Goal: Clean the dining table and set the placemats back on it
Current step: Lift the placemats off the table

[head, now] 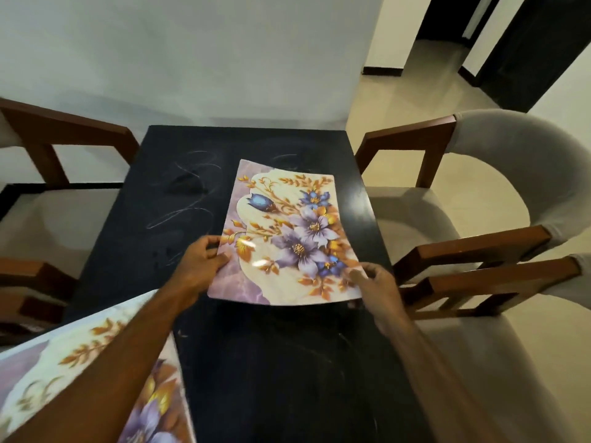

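Observation:
A floral placemat (pixel 287 231) with purple and blue flowers hovers slightly curved over the right half of the dark dining table (pixel 179 199). My left hand (pixel 201 265) pinches its near left edge. My right hand (pixel 374 284) grips its near right corner, thumb on top. The mat's far end rests near the table's surface; its near end is lifted. A second placemat (pixel 80 356) of the same pattern lies at the near left, partly under my left forearm. Faint streaks and smears show on the tabletop.
Wooden chairs with grey cushions flank the table: two on the right (pixel 479 251) and two on the left (pixel 64 145). A white wall stands behind the table. A tiled floor and dark doorway (pixel 527 43) lie at the back right.

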